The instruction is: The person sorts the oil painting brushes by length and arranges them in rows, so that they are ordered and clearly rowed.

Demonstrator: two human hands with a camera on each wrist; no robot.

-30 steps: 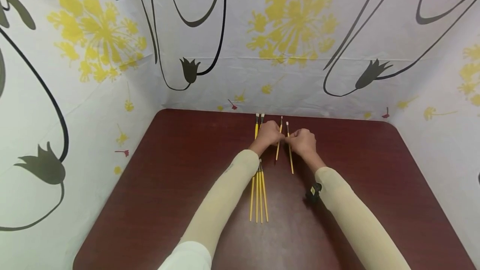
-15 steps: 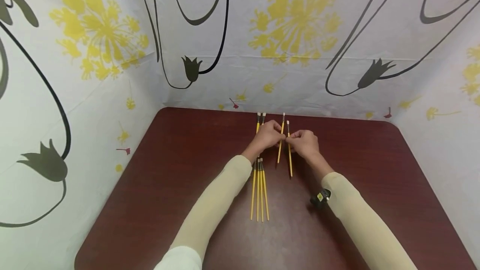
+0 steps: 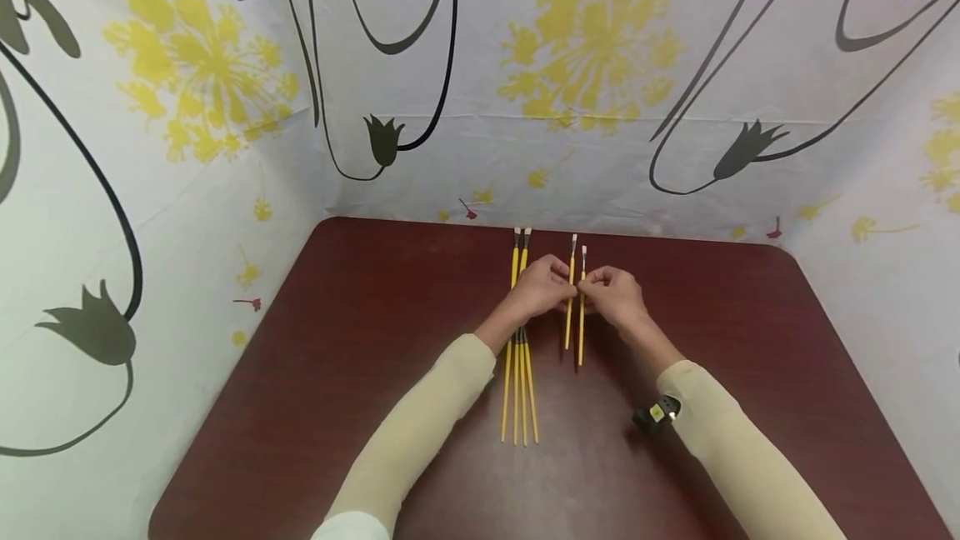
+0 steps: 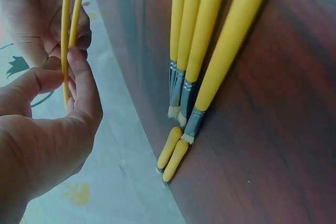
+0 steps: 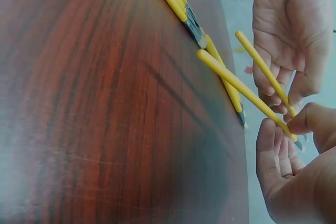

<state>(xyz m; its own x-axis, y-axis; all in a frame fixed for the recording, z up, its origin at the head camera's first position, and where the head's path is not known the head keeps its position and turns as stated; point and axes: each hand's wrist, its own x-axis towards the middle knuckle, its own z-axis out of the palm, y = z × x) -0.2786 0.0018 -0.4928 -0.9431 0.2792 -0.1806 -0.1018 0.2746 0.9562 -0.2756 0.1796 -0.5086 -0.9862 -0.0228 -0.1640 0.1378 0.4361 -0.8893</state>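
Note:
Over the far part of the table, my left hand [image 3: 543, 286] pinches a thin yellow-handled paintbrush [image 3: 568, 327] between thumb and fingers. Close beside it, my right hand [image 3: 617, 297] pinches a second paintbrush [image 3: 581, 336]. Both brushes point their pale bristles away from me, roughly parallel and a small gap apart. The left wrist view shows the handle of the left brush [image 4: 65, 30] between thumb and fingertip. From the right wrist, the right brush [image 5: 236, 85] slants out of the fingers, above its shadow on the table.
Several yellow paintbrushes [image 3: 522, 394] lie side by side left of the hands, handles towards me. Beyond them lie two more paintbrushes [image 3: 515, 261], bristles at the far edge of the dark red table [image 3: 390, 290]. A patterned sheet [image 3: 465, 165] surrounds the table.
Both hands have come slightly nearer to me and a little to the right, each with its paintbrush. The brushes on the table have stayed put.

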